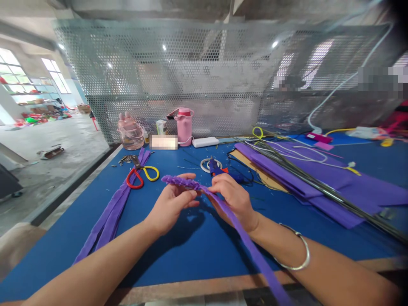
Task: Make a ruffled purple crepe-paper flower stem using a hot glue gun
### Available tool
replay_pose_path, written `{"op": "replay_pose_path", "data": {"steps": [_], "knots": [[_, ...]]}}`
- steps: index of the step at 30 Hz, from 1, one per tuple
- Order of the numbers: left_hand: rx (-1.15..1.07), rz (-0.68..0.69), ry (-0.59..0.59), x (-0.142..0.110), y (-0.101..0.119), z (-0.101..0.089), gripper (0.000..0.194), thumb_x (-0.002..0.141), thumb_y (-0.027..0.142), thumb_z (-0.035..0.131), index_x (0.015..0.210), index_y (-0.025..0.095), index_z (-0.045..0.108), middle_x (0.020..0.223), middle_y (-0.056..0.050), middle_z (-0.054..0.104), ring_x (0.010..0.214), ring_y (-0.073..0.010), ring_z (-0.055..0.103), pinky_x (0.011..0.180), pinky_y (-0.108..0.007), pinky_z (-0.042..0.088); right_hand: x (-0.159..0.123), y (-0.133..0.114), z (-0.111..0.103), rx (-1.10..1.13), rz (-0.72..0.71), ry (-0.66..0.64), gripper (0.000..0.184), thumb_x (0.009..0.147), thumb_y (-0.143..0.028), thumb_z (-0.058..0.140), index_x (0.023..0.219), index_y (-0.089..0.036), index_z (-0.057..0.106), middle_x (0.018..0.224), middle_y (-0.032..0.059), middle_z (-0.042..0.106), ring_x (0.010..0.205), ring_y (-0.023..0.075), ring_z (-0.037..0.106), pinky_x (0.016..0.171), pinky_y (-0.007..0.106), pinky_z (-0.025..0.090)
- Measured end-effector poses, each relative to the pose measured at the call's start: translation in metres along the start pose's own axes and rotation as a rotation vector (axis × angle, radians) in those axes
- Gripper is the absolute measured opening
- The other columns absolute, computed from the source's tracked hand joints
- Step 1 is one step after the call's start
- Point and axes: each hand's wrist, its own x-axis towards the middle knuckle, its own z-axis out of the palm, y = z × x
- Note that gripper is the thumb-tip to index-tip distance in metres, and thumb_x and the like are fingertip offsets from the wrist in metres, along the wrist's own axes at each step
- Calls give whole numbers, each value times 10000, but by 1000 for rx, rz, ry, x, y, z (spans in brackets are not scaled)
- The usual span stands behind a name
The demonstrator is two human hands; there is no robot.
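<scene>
Between my two hands, a little above the blue tabletop, is a long purple fabric strip (245, 233). Its far left end is bunched into tight folds. My left hand (174, 203) pinches this gathered part between thumb and fingers. Closer to the smooth length, my right hand (234, 197) grips the strip with closed fingers. From there the strip runs down over the table's front edge. Scissors with one red and one yellow handle (135, 177) lie left of my left hand, on other purple strips (110, 221). A blue glue gun (213, 165) lies just beyond my right hand.
Folded purple sheets (344, 187) and a bundle of thin dark rods (318, 187) cover the right side. A white tape roll (205, 165) is at mid-table. At the back stand a pink bottle (185, 129), a clear jug (130, 134) and a perforated metal screen (197, 76).
</scene>
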Motion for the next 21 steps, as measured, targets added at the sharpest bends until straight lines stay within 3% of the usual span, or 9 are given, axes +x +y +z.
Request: {"op": "replay_pose_path", "data": {"steps": [1,3,5,7,11,13,16,21], "knots": [[-48,-52,-8,3,0,-3,520,664,169,652,1165,212,520,1050,-66,666,959,-220,645,782,-363,533,0,2,-3,-28,-76,-6,83,875,-130,535,854,-195,581,807,59,581,767,175,574,664,299,506],[-70,-111,96,12,2,-13,600,655,106,620,1225,223,470,1163,-102,634,991,-221,645,788,-366,541,1,3,-9,-102,-198,-13,96,871,-113,533,862,-185,596,807,71,589,759,178,568,649,297,507],[-46,-90,304,23,7,-28,493,729,151,591,1207,206,486,1193,-121,619,964,-195,651,782,-333,537,2,4,-13,-174,-301,-33,111,866,-95,529,846,-175,603,784,74,595,742,177,556,632,290,501],[-28,-67,350,30,15,-42,381,806,265,563,1176,182,532,1177,-128,631,965,-194,649,780,-319,529,3,4,-14,-233,-379,-80,144,867,-76,514,818,-174,607,776,72,607,739,173,550,622,279,491],[226,-111,-127,22,28,-48,437,854,518,512,1037,158,678,1071,-128,698,972,-239,651,783,-325,512,5,3,-14,-292,-457,-217,240,899,-83,469,738,-190,611,730,45,603,704,161,527,602,268,464],[457,-114,-272,13,28,-40,448,862,544,498,965,161,708,961,-93,723,780,-198,665,656,-271,496,5,3,-13,-279,-463,-250,262,909,-88,459,723,-187,614,717,44,592,696,161,520,603,269,457],[767,-21,-368,4,25,-29,407,887,481,488,784,159,715,716,-28,695,554,-130,562,528,-220,404,4,3,-13,-216,-393,-227,237,913,-107,462,757,-178,625,766,61,605,717,162,531,614,270,468],[1042,294,-359,2,24,-28,302,924,357,463,917,190,715,726,-19,680,653,-156,589,586,-219,393,-1,2,-8,-46,-138,-151,161,925,-182,480,825,-187,607,801,58,581,747,159,559,648,276,508]]}}
